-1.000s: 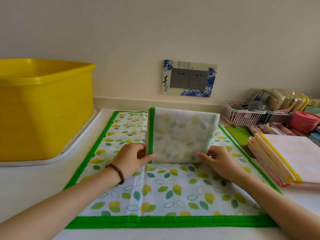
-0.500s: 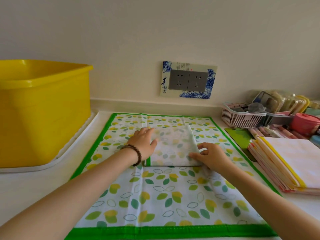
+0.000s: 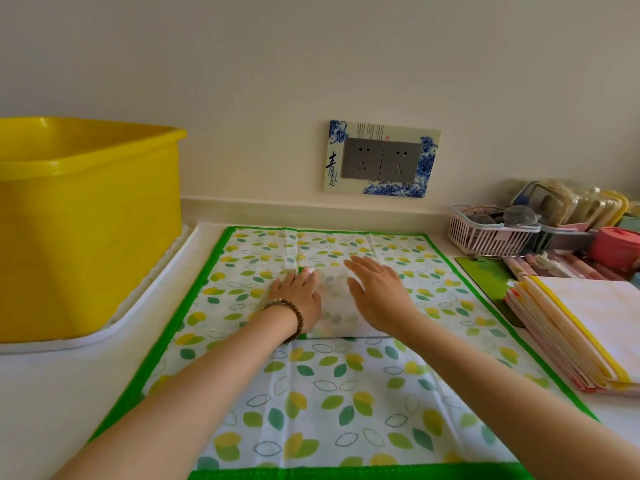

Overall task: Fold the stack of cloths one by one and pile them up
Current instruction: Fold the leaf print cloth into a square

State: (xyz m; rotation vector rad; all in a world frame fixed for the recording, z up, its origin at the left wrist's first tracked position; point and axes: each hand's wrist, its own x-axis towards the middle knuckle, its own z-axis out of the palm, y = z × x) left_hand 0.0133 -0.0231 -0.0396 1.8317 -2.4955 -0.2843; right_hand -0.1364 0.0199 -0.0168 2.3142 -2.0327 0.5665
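While flat, hands (image 3: pixel 298 299) (image 3: pixel 375 296) on folded cloth (image 3: pixel 334 317)

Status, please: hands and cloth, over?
Left hand open, flat on folded cloth. Right hand open over it, contact unclear. Spread leaf-print cloth underneath. Nothing blocks the hands.

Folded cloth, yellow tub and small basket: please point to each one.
folded cloth (image 3: pixel 336 317), head view, its pale top face
yellow tub (image 3: pixel 86 244), head view, its front wall
small basket (image 3: pixel 491 242), head view, its slatted front
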